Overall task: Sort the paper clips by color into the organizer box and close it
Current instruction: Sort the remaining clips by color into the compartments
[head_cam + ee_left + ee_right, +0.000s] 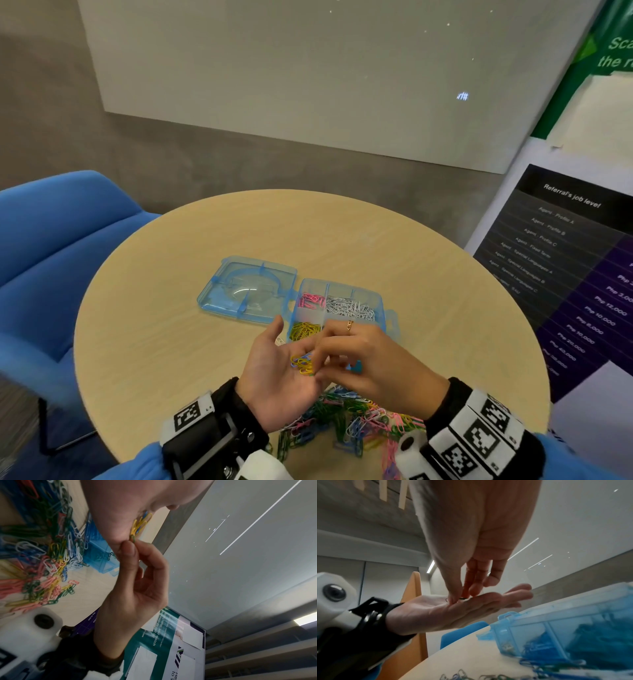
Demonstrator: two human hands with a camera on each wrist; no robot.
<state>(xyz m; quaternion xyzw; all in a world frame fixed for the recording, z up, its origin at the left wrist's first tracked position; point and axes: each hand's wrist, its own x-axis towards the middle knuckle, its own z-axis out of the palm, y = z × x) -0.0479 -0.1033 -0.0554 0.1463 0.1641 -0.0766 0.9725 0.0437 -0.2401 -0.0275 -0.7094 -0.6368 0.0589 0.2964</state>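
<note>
Your left hand [274, 377] lies palm up and flat, cradling yellow clips [303, 364]. Your right hand's [370, 363] fingers [127, 550] pinch a green clip [132, 538] on that palm. Beyond sits the open box [337, 310], pile [349, 421] nearer you. Tilting your palm could spill clips back into the pile.

Even, soft indoor light; ceiling strip lights glare in wrist views, where wide-angle distortion bends edges and motion blurs.
</note>
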